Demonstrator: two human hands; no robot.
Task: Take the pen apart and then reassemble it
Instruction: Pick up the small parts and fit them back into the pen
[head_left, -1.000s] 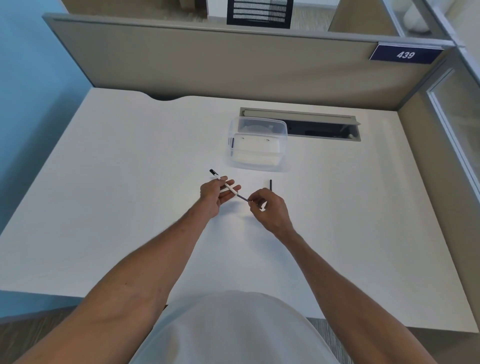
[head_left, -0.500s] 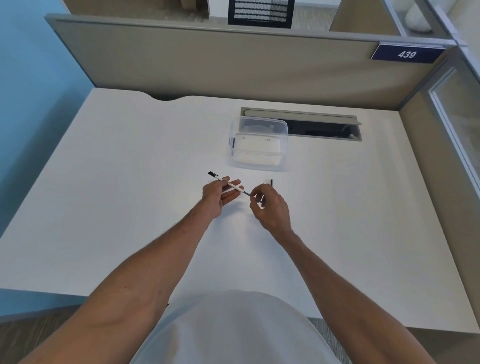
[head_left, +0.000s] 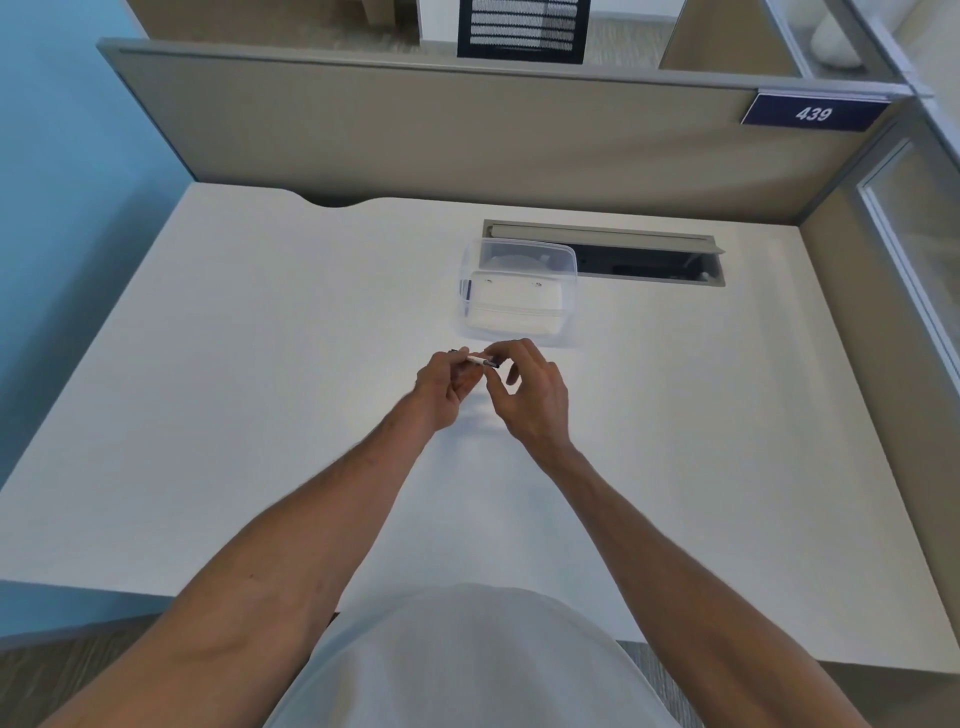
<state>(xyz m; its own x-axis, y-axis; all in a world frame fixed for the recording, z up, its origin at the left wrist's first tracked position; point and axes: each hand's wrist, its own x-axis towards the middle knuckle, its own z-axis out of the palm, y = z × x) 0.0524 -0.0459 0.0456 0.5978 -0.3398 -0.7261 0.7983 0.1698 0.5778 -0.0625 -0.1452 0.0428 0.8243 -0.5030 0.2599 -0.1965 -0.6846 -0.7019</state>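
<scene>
A thin white pen (head_left: 477, 359) with dark ends is held just above the white desk (head_left: 260, 364), near its middle. My left hand (head_left: 448, 383) is closed around the pen's left part, so only a short white stretch and a dark tip show. My right hand (head_left: 530, 392) pinches the pen's dark right end between thumb and forefinger, its other fingers curled. The black piece that lay on the desk earlier is hidden behind my right hand.
A clear plastic box (head_left: 518, 291) with a white thing inside stands just beyond the hands. Behind it lies an open cable slot (head_left: 644, 257) in the desk. Beige partition walls close the back and right sides.
My hands have come closer together and shifted slightly away from me. The left hand has slid along the pen and covers most of it; the right hand's fingers have reached the pen's right end.
</scene>
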